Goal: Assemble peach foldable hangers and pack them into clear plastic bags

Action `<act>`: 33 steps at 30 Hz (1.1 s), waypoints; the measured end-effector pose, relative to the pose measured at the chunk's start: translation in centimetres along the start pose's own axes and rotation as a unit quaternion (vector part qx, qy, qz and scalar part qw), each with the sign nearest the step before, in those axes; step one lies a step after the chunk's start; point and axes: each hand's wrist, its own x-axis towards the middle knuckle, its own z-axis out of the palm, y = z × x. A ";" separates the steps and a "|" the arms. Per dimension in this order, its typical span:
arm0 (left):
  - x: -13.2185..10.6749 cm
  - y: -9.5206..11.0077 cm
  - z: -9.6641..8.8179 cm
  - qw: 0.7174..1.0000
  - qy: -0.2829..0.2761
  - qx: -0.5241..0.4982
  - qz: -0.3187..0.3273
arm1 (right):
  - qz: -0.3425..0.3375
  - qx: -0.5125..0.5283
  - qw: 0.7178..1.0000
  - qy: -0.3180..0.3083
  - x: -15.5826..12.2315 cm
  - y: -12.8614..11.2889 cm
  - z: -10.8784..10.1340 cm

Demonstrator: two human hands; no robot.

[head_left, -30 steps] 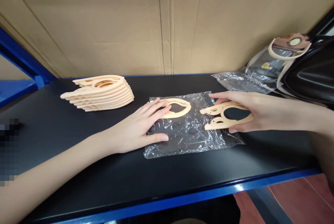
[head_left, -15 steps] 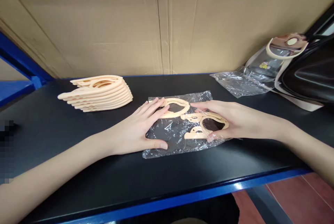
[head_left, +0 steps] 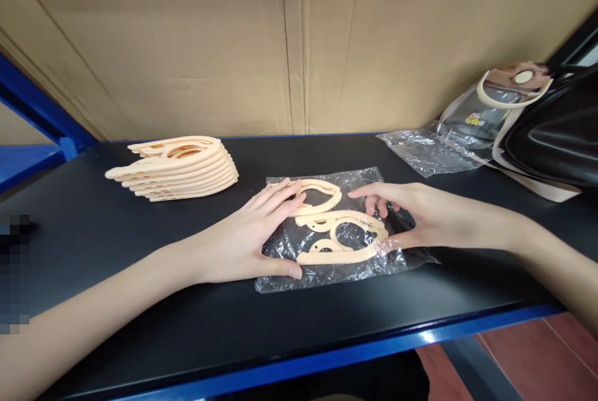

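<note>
A clear plastic bag [head_left: 346, 270] lies flat on the black table [head_left: 140, 276]. Two peach plastic pieces are inside it: one [head_left: 322, 192] at the far left and a second [head_left: 341, 240] in front of it. My left hand [head_left: 255, 236] lies flat with spread fingers on the bag's left end, fingertips on the far piece. My right hand [head_left: 411, 217] is at the bag's right opening, fingers curled round the near piece's right end through the film.
A stack of several more peach pieces [head_left: 180, 164] sits at the back left. Another clear bag [head_left: 430, 149] lies at the back right beside a transparent pouch [head_left: 495, 108] and a black bag [head_left: 555, 136]. Cardboard [head_left: 289, 40] walls the back.
My right hand has pushed the second peach piece leftward from the bag's right end deep into the bag, next to the first. My left hand has kept holding the bag down.
</note>
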 end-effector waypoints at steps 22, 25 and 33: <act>0.0 0.2 -0.3 0.999 -0.029 -0.020 -0.023 | -0.050 0.113 0.991 0.042 2.0 0.6 2.7; 0.1 0.1 -0.1 0.999 -0.036 -0.019 -0.029 | -0.052 0.092 0.993 0.050 2.1 0.6 2.9; 0.2 0.8 -2.9 0.999 0.010 0.005 -0.032 | -0.051 0.071 0.994 0.065 1.6 1.5 1.8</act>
